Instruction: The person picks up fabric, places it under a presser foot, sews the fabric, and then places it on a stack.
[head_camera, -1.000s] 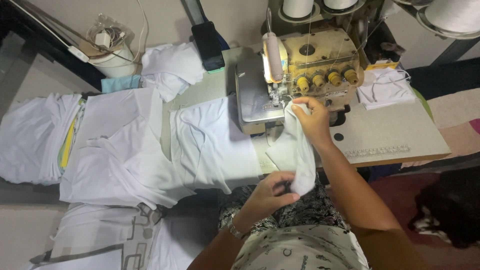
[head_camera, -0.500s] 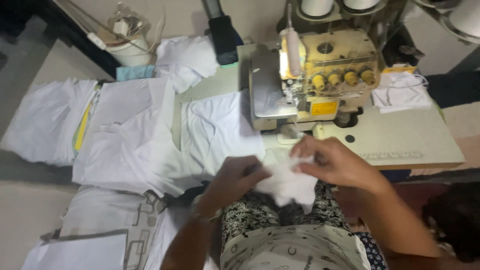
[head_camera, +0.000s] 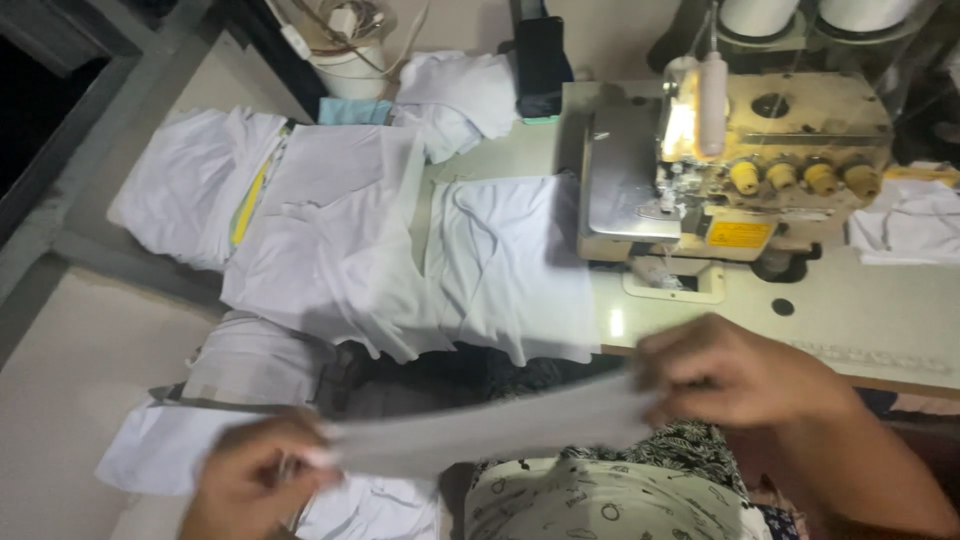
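The table (head_camera: 880, 320) is the largest item: a pale work surface that runs across the right half of the view and bears the machine. White cloth pieces (head_camera: 340, 240) cover the left half, lying flat and overlapping, one of them draped over the table's left edge just beside the machine. A yellow band (head_camera: 248, 195) runs along the piece farthest left. A lower stack (head_camera: 250, 360) of pale cloth lies below these pieces, near the left hand.

The machine (head_camera: 740, 170) (an overlock type, cream with a grey front plate) stands at the upper right of the table. Four yellow knobs (head_camera: 795, 177) sit in a row on its front, and a lit lamp (head_camera: 712, 90) stands upright above them. Two white thread cones (head_camera: 805, 15) stand behind the machine. A small white bundle (head_camera: 915, 225) lies on the table to the right of the machine, apart from it.

The strip (head_camera: 480, 430) is a long, narrow white piece of cloth, blurred, stretched taut between both hands. It hangs in the air below the table's front edge and above the lap, clear of the table.

The right hand (head_camera: 730, 375) is closed on the strip's right end, fingers curled over it. The left hand (head_camera: 255, 475) pinches the strip's left end at the lower left of the view.
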